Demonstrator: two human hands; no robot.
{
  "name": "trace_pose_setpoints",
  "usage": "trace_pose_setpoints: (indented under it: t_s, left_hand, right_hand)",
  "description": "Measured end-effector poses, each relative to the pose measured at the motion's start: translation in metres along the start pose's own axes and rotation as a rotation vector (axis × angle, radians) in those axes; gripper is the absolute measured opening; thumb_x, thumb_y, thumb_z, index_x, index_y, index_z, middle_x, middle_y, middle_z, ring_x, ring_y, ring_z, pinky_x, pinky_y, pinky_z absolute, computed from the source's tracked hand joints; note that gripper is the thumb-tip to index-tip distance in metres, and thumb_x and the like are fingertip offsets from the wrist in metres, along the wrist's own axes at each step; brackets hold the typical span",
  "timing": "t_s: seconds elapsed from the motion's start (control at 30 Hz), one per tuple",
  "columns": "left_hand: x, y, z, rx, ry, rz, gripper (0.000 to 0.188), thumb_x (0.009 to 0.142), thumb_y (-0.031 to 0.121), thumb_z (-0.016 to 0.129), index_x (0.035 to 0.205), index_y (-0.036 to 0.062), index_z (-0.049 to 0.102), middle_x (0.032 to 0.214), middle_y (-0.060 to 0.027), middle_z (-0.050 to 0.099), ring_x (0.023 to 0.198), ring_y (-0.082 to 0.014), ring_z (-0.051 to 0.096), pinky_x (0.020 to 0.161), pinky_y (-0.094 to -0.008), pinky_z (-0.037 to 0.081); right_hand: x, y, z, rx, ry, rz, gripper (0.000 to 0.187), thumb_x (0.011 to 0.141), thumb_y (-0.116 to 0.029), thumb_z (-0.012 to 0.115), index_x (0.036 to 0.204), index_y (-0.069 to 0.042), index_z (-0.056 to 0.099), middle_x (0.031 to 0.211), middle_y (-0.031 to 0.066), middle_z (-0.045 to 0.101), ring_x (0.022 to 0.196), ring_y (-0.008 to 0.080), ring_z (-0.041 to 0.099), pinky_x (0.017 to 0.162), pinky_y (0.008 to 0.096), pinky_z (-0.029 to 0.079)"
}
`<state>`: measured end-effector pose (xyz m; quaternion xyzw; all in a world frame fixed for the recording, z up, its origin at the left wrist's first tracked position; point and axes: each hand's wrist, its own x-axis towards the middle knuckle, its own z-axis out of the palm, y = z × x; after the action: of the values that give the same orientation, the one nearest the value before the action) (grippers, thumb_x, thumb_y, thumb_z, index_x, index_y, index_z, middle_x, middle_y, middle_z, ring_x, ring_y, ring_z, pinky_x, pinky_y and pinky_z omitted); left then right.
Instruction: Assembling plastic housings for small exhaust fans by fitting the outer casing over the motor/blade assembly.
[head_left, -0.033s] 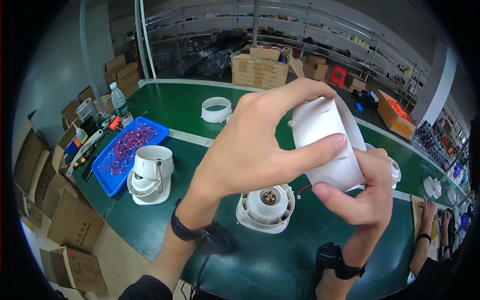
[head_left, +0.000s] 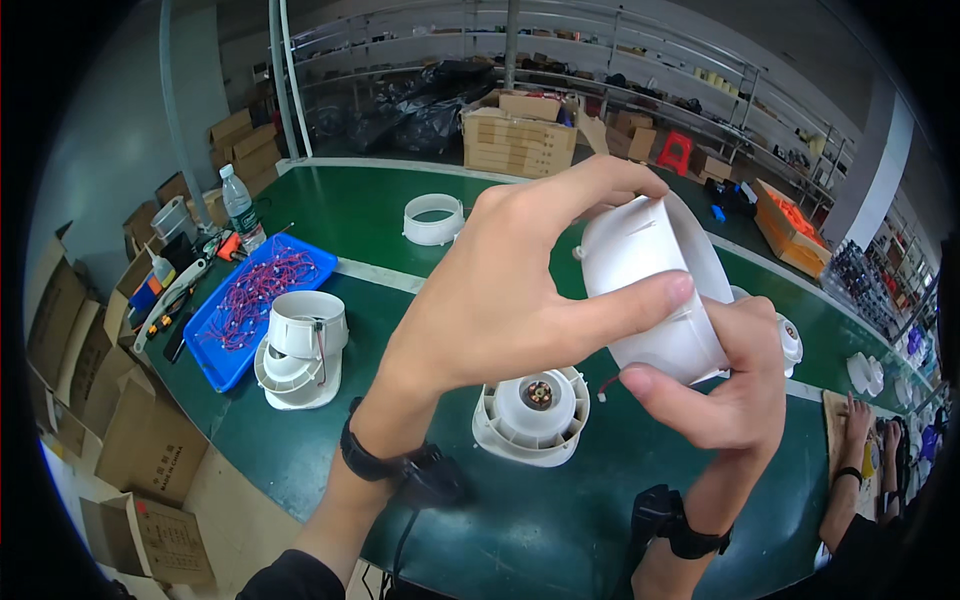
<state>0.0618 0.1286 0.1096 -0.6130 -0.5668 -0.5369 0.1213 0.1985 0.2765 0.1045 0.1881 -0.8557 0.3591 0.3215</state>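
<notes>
The green worktop (head_left: 560,515) carries units at differing stages. On the person's left, a white blower housing (head_left: 305,350) has a cylinder standing on its base, so it looks further along. Nearer the middle, a ribbed white fan base (head_left: 515,415) sits with its motor hub exposed and no cylinder fitted; it appears unfinished. The white plastic cylinder (head_left: 630,240) is held tilted above the worktop, to the right of that base and apart from it. Both grips grasp it: the left grip (head_left: 500,280) with its thumb across the outer wall, the right grip (head_left: 730,400) at the lower edge. A red lead (head_left: 610,381) with a small white plug dangles beside the right thumb; its other end is hidden.

Beyond the worktop stands a cardboard carton (head_left: 515,145). A blue tray (head_left: 318,262) holds tangled red wires (head_left: 262,290); behind it are a water bottle (head_left: 240,205) and, farther right, a loose white ring (head_left: 433,235). The left grip blocks sight of the fan base's far edge.
</notes>
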Motion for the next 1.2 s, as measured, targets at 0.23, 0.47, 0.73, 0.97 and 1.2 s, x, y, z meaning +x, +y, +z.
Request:
trace_pose_setpoints:
  t_s: [0.23, 0.47, 0.73, 0.97, 1.2]
  left_hand:
    - [-0.001, 0.001, 0.005, -0.083, -0.016, -0.192, 0.062, 0.071, 0.036, 0.083, 0.118, 0.0008, 0.061, 0.105, -0.0148, 0.068, 0.100, -0.0223, 0.066, 0.096, -0.0359, 0.048]
    - [0.002, 0.004, 0.004, -0.020, -0.078, -0.263, 0.040, 0.086, 0.029, 0.071, 0.112, 0.0006, 0.064, 0.094, -0.0108, 0.068, 0.089, -0.0156, 0.065, 0.085, -0.0308, 0.050]
    - [0.002, -0.002, 0.003, -0.001, -0.030, -0.140, 0.026, 0.098, 0.018, 0.052, 0.110, -0.0003, 0.066, 0.078, -0.0052, 0.065, 0.071, -0.0079, 0.059, 0.065, -0.0232, 0.046]
    - [0.001, -0.008, 0.001, 0.009, -0.050, -0.007, 0.050, 0.090, 0.028, 0.064, 0.131, 0.0010, 0.056, 0.109, -0.0137, 0.067, 0.100, -0.0200, 0.064, 0.087, -0.0318, 0.050]
    - [0.002, -0.031, -0.006, -0.158, -0.222, 0.276, 0.083, 0.066, 0.019, 0.081, 0.139, 0.0046, 0.044, 0.117, -0.0165, 0.062, 0.110, -0.0323, 0.060, 0.091, -0.0399, 0.048]
  right_hand:
    - [-0.003, 0.008, 0.006, -0.163, 0.014, 0.009, 0.017, 0.068, -0.014, 0.080, 0.075, -0.002, 0.070, 0.057, 0.0103, 0.062, 0.047, 0.0268, 0.061, 0.045, 0.0300, 0.045]
    - [-0.002, 0.002, 0.004, -0.187, -0.006, 0.033, 0.019, 0.070, -0.017, 0.080, 0.076, -0.002, 0.070, 0.054, 0.0103, 0.059, 0.046, 0.0285, 0.059, 0.045, 0.0318, 0.044]
    - [-0.001, -0.006, -0.001, -0.052, -0.046, 0.262, 0.028, 0.092, -0.015, 0.060, 0.071, 0.000, 0.067, 0.050, 0.0094, 0.056, 0.042, 0.0208, 0.058, 0.043, 0.0294, 0.041]
    - [-0.003, 0.003, 0.001, -0.034, 0.090, 0.074, 0.044, 0.098, -0.016, 0.046, 0.062, 0.003, 0.062, 0.049, 0.0094, 0.059, 0.041, 0.0162, 0.058, 0.044, 0.0281, 0.044]
    - [-0.015, 0.025, -0.009, 0.010, 0.153, 0.084, 0.050, 0.095, -0.028, 0.038, 0.067, 0.003, 0.065, 0.055, 0.0108, 0.061, 0.051, 0.0172, 0.057, 0.052, 0.0293, 0.040]
